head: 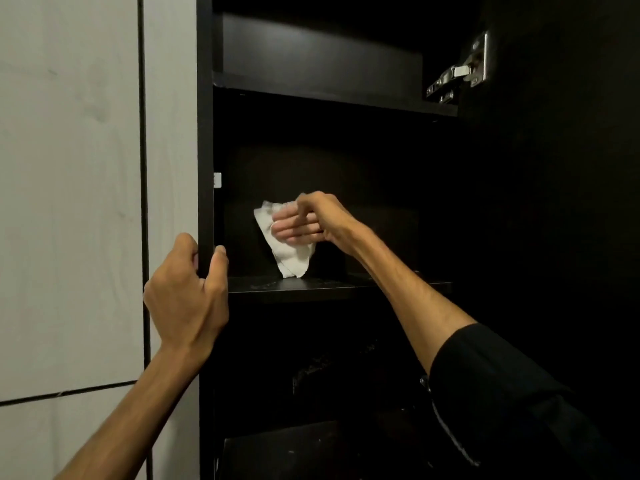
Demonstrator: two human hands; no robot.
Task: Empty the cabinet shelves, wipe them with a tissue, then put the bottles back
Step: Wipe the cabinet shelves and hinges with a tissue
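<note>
Head view: right hand (311, 220) reached deep into dark cabinet, flat against back wall above middle black shelf (311, 289). Fingers (294, 226) straight and side by side, pressed onto crumpled white tissue (287, 251), pinned between palm side and rear panel. Thumb bent above, near tissue's top edge. Tissue spread out from under fingertips to left and hung below hand, lowest corner touching or just above shelf surface; cannot tell which.

Left hand (190, 289) clamped on front edge of black cabinet side panel (205, 133), thumb wrapped round inner face, remaining fingers curled round outer face, at about middle shelf height.

Tissue wrinkled, soft, roughly triangular, wider at top and narrowing toward bottom, brightest thing inside dark interior.

Middle shelf matte black, faint pale smudges or dust along front left portion. Upper black shelf (329, 95) above it, with dark recess behind. Silver metal door hinge (460, 71) fixed at upper right inside cabinet. Small white peg or clip (217, 180) on inner face of side panel. Lower compartment below very dim, contents too dark to make out. Pale grey tiled wall (69, 202) with dark grout lines at left of cabinet. Black sleeve (502, 393) pushed up on right forearm.
</note>
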